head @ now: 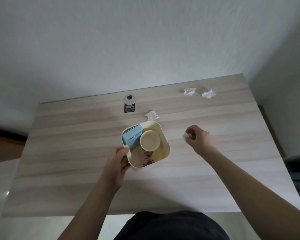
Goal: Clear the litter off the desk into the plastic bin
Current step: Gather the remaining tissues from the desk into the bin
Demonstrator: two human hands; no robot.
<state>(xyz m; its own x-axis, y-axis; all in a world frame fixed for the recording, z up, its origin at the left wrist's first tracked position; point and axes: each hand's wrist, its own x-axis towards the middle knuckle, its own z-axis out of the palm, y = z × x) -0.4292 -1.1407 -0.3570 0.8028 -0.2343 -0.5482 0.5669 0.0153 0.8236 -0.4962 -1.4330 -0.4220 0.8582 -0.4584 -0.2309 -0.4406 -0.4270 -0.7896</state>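
Note:
A cream plastic bin (164, 135) stands mid-desk. Inside it lie a light blue box (131, 137), a cream paper cup (150, 140) and dark scraps. My left hand (119, 158) grips the bin's near-left rim, thumb over the edge. My right hand (197, 138) hovers to the right of the bin, its fingers pinching a small crumpled white paper (187, 135). One crumpled white paper (152, 115) lies just behind the bin. Two others, one (189, 91) and another (208, 94), lie near the desk's far right edge.
The light wooden desk (76, 153) stands against a white wall. A black label (129, 108) sits by a round cable hole (129, 99) at the back. The desk's right edge borders a dark object at the frame's right side.

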